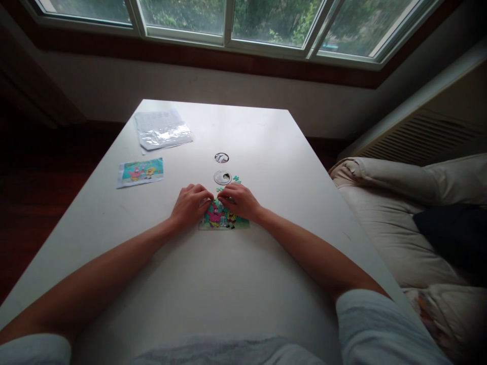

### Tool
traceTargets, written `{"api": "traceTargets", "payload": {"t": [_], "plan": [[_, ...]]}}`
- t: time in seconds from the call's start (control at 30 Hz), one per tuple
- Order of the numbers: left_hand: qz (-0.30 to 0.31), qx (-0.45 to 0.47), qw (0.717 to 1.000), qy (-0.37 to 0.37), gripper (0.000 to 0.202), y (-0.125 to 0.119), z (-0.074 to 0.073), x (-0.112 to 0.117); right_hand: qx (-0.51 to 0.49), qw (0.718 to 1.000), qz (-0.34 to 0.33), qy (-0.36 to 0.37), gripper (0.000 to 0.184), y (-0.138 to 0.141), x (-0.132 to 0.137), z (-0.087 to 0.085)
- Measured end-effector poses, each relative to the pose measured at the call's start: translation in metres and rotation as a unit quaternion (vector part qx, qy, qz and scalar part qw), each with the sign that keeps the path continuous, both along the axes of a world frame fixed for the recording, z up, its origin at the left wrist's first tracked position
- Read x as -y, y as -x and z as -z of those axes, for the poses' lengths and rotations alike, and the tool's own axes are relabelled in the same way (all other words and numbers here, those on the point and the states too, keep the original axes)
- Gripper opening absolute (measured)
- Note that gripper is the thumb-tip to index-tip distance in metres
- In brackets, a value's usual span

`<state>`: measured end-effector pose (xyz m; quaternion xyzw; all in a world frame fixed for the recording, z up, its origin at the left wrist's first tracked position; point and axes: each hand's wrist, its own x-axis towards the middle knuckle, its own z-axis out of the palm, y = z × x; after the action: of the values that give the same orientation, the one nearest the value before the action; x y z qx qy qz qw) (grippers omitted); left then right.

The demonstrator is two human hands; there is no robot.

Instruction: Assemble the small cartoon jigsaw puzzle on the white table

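A small cartoon jigsaw puzzle point(223, 219) lies on the white table point(243, 284) in front of me. My left hand point(190, 204) rests on its upper left edge with the fingers curled and pressed down on the pieces. On the upper right edge lies my right hand point(240, 199), fingers bent and pinched on the pieces. The fingertips of both hands almost meet above the puzzle. A loose green puzzle piece point(236, 179) lies just beyond my right hand. What the fingers hold is hidden.
A round tin base point(222, 177) and its lid point(221, 157) sit beyond the hands. A cartoon picture card point(140, 172) lies to the left, a clear plastic bag over paper point(162, 130) at the far left. A cushioned sofa point(403, 213) stands right of the table.
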<state>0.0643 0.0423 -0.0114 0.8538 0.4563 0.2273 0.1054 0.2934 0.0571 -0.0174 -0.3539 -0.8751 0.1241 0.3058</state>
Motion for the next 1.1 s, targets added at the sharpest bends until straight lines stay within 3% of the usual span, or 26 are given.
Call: {"api": "traceTargets", "payload": {"t": [0.37, 0.7, 0.93, 1.1], "plan": [[0.039, -0.009, 0.999, -0.025, 0.016, 0.0, -0.001, 0.0, -0.033, 0.998, 0.019, 0.046, 0.014, -0.002, -0.002, -0.002], [0.056, -0.012, 0.998, -0.03, 0.019, 0.004, 0.0, -0.003, -0.037, 0.998, 0.025, 0.053, 0.015, -0.004, -0.003, -0.001], [0.114, -0.02, 0.993, -0.024, 0.025, 0.013, -0.003, -0.004, -0.032, 0.998, 0.024, 0.048, 0.017, -0.005, -0.004, 0.0], [0.112, -0.007, 0.993, -0.024, 0.025, 0.021, -0.006, -0.006, -0.003, 0.999, 0.007, 0.032, 0.017, -0.008, -0.006, 0.005]]}}
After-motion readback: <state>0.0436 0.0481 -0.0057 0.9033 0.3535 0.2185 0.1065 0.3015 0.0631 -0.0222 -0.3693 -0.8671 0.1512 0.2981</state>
